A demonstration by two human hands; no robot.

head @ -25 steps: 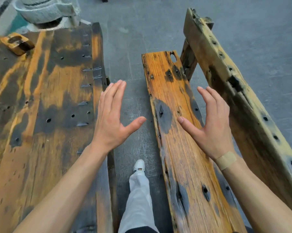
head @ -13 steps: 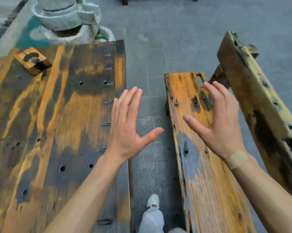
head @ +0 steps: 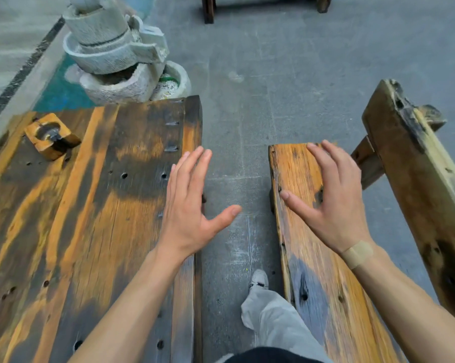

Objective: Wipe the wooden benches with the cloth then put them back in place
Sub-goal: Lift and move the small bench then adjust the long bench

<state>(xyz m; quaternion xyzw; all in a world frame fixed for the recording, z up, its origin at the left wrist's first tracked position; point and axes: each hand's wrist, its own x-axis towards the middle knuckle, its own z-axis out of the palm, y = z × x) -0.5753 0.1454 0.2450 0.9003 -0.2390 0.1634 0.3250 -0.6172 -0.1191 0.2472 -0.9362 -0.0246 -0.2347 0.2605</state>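
While both hands hover empty, I judge the step in hand to be getting hold of a bench, with no cloth anywhere in view, so I cannot tell whether wiping is done or not begun. Nearest me, at six o'clock, my shoe (head: 259, 279) and grey trouser leg (head: 276, 318) stand on the paved floor (head: 286, 74) between the two wooden pieces. The left hand (head: 188, 208) is flat, fingers straight and close together, thumb splayed toward three o'clock, over the right edge of the wide plank table (head: 90, 218) at nine o'clock; I cannot tell whether it touches the wood. The right hand (head: 331, 197), a plaster (head: 357, 254) on its wrist, has fingers slightly bent and spread, over the far end of the narrow bench (head: 320, 284) at four o'clock, holding nothing. Just beyond it at two o'clock a second bench (head: 415, 179) lies tipped on its side, legs pointing away.

To do this well, I would set the right palm down firmly, curl the fingers over the far end and bring the left across to the near edge, so the long board lifts level and does not swing into my leg. At ten o'clock a small wooden block (head: 51, 136) sits on the table; beyond, at eleven, a stone mill (head: 111, 48).
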